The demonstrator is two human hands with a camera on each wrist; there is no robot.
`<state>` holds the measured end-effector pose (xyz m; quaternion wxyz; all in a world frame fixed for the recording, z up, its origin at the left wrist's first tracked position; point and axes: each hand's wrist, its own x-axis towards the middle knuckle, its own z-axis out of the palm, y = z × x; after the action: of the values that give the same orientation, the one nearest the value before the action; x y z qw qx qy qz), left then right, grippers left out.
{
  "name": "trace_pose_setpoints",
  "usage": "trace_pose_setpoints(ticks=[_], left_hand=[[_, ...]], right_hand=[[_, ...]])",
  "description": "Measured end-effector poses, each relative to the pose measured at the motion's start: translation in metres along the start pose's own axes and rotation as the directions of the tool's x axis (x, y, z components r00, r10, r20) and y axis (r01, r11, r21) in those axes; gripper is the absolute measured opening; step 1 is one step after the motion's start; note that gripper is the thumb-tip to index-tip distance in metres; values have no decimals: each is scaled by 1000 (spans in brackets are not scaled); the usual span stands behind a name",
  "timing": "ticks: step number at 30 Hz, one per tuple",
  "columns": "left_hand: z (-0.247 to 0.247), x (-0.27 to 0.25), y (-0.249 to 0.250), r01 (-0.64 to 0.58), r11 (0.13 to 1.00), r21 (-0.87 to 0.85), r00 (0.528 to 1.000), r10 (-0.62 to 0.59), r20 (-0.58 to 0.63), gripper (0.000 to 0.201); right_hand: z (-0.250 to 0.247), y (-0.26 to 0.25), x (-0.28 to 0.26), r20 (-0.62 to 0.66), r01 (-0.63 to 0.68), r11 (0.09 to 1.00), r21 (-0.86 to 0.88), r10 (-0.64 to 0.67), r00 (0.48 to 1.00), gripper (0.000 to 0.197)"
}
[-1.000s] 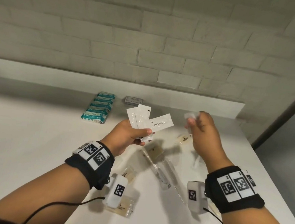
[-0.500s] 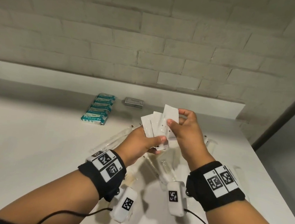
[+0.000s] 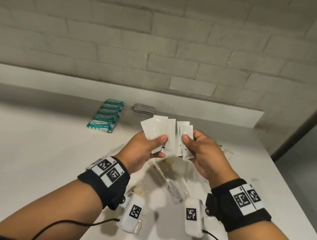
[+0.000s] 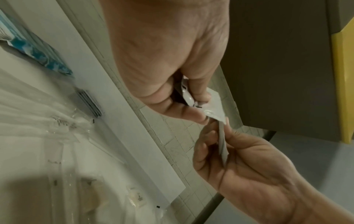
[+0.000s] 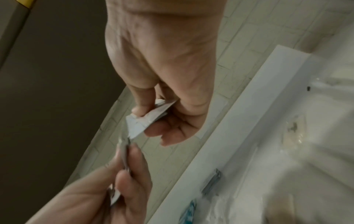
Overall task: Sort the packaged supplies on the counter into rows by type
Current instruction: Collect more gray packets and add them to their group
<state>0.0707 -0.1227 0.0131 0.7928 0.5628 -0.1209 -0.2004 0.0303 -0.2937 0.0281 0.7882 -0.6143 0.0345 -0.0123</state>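
Both hands are raised above the white counter (image 3: 31,154), each pinching a small fan of white sachets. My left hand (image 3: 146,148) holds three of them (image 3: 155,127) between thumb and fingers. My right hand (image 3: 199,152) pinches two more sachets (image 3: 184,138) just to the right, almost touching the left fan. The left wrist view shows the left hand's sachets (image 4: 214,110) edge-on; the right wrist view shows the right hand's sachets (image 5: 145,121). Clear syringe packets (image 3: 168,180) lie on the counter under the hands.
A row of teal-and-white packs (image 3: 106,118) lies at the back left of the counter. A stack of grey flat packets (image 3: 144,109) sits beside it against the low back ledge. Small clear bags with beige contents (image 3: 137,191) lie near my wrists. The counter's right edge (image 3: 284,183) drops off.
The right hand came in from the right to the left hand's fan and now holds two sachets of its own. The fans have drawn slightly apart, and both hands shifted right.
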Motion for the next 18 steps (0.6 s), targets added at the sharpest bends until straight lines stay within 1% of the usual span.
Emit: trace_pose_setpoints(ticks=[3, 5, 7, 10, 12, 14, 16, 18], left_hand=[[5, -1, 2, 4, 997, 79, 999, -7, 43, 21], [5, -1, 3, 10, 992, 122, 999, -16, 48, 19], [5, -1, 4, 26, 992, 127, 999, -31, 38, 17], [6, -1, 4, 53, 989, 135, 998, -55, 11, 20], [7, -1, 2, 65, 983, 172, 998, -67, 5, 20], [8, -1, -1, 63, 974, 219, 998, -65, 0, 19], [7, -1, -3, 63, 977, 206, 998, -60, -21, 20], [3, -1, -3, 69, 984, 165, 997, -63, -47, 18]], right_hand=[[8, 6, -1, 77, -27, 998, 51, 23, 997, 37], [12, 8, -1, 103, -13, 997, 77, 5, 995, 40], [15, 9, -2, 107, -2, 995, 95, -8, 994, 39], [17, 12, -2, 42, 12, 997, 72, -15, 999, 37], [18, 15, -1, -15, 20, 1000, 17, -20, 1000, 37], [18, 17, -1, -49, 32, 999, 10, -32, 998, 37], [15, 14, -1, -119, 64, 997, 35, -59, 991, 34], [8, 9, 0, -200, 90, 996, 10, -86, 976, 27]])
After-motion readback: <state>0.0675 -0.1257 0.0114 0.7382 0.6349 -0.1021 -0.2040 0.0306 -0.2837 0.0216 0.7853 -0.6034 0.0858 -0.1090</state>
